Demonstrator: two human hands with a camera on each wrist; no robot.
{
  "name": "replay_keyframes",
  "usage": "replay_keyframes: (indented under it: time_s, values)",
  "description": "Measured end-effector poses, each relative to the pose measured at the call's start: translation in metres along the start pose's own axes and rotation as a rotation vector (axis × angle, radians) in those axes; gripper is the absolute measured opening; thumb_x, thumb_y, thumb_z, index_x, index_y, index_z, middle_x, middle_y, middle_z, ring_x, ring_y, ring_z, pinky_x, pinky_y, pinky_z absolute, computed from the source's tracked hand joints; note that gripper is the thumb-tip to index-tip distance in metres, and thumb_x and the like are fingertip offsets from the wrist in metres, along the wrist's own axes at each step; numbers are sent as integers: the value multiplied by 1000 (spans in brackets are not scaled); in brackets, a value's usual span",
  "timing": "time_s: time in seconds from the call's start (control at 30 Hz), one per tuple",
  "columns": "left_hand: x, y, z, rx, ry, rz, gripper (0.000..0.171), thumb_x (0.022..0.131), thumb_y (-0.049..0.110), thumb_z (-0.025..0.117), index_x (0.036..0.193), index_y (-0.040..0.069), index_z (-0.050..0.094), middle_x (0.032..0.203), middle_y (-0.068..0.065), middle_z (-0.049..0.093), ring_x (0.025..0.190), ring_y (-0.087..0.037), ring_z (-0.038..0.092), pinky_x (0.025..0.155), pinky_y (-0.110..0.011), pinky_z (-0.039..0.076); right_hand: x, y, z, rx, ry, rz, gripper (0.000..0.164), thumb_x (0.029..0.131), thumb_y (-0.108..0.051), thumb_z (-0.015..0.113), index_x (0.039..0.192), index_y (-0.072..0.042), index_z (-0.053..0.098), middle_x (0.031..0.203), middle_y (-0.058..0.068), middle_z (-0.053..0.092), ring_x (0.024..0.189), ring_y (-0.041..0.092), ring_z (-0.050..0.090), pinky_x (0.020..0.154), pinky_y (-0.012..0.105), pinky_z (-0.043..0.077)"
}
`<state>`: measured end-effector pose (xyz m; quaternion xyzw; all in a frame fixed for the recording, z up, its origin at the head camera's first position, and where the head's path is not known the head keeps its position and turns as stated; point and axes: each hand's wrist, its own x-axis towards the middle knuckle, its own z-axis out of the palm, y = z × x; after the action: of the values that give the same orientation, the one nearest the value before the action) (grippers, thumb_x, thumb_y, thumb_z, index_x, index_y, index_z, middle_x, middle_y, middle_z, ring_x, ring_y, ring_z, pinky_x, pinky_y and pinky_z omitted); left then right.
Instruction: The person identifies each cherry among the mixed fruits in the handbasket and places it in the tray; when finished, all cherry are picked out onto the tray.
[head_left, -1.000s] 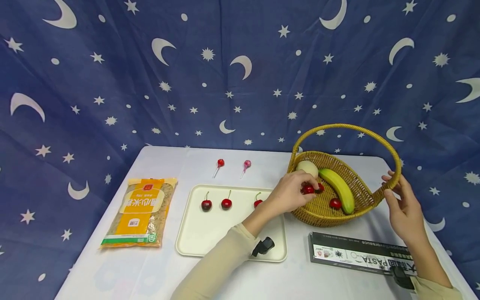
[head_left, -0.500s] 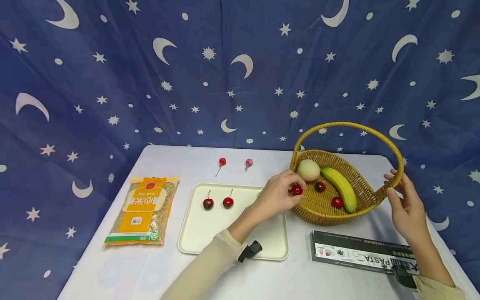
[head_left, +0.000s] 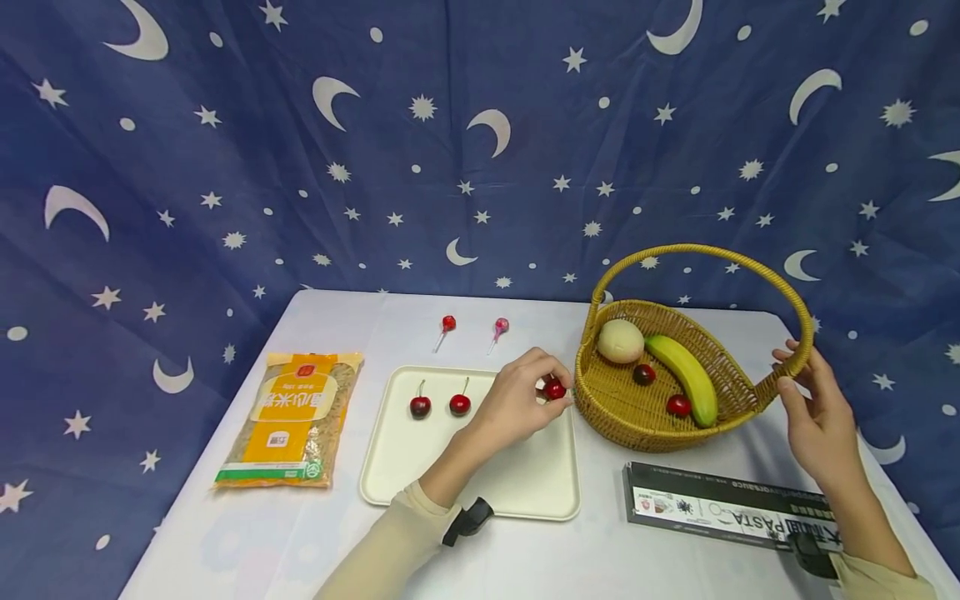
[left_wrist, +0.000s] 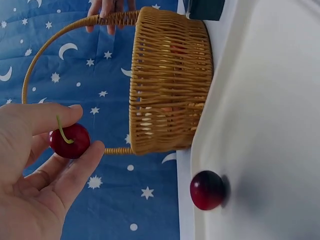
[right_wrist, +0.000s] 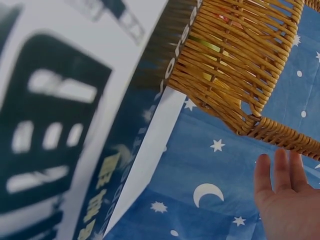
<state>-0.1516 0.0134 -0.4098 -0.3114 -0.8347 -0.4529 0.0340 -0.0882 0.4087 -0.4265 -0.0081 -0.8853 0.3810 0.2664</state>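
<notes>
My left hand (head_left: pixel 517 400) pinches a dark red cherry (left_wrist: pixel 70 141) with a curved green stem between thumb and fingers, over the right back of the cream tray (head_left: pixel 465 496). Two stemmed cherries, one darker (head_left: pixel 420 407) and one brighter (head_left: pixel 460 405), sit on that tray; another cherry (left_wrist: pixel 207 190) near its edge shows in the left wrist view. At the right, my right hand (head_left: pixel 817 417) holds the wicker basket (head_left: pixel 637 437) low on its handle, thumb in front and fingers behind. Inside the basket are a banana (head_left: pixel 686 379), a pale round fruit (head_left: pixel 620 342) and two cherries (head_left: pixel 678 406).
A black-and-white pasta box (head_left: pixel 731 504) lies in front of the basket, under my right forearm. Two lollipops, red (head_left: pixel 448 323) and pink (head_left: pixel 501 326), lie behind the tray. A yellow food bag (head_left: pixel 292 421) lies left. A starry blue cloth (head_left: pixel 420 208) hangs behind the table.
My left hand has lifted the cherry out of the basket and carried it left to above the tray. My right hand stays at the basket handle.
</notes>
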Motion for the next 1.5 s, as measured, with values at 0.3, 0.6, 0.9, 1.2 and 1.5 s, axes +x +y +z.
replay_keyframes:
  time_s: [0.3,0.6,0.9,1.2,1.5]
  values:
    - [-20,-2,-3,45,55,32,18,87,8,86,97,13,71,103,-2,69,88,-13,63,77,-20,53,-1,2,-2,6,4,-7,56,111,-9,51,165,-23,39,141,-34,52,124,-20,46,94,-6,37]
    - [-32,-1,-5,105,71,-10,21,86,10,88,96,15,70,99,0,66,84,-12,62,76,-22,51,0,2,-1,1,1,0,56,112,-10,51,165,-24,39,142,-34,52,124,-21,45,95,-6,37]
    - [-41,-7,-1,122,75,-21,22,85,10,89,95,15,69,97,1,66,81,-12,64,72,-18,50,0,2,-1,-3,1,7,56,112,-11,51,165,-25,38,142,-34,52,124,-22,45,95,-6,37]
    - [-44,-11,1,111,67,-30,24,84,9,89,94,15,68,94,1,63,80,-7,60,71,-16,50,0,2,-1,-4,3,5,56,112,-10,51,165,-24,38,144,-32,53,124,-21,46,95,-6,37]
    - [-48,-18,6,106,40,-36,27,83,8,90,93,14,67,93,0,62,81,-10,62,72,-18,51,0,2,0,0,0,6,57,112,-9,51,165,-24,38,142,-32,53,124,-20,47,95,-5,37]
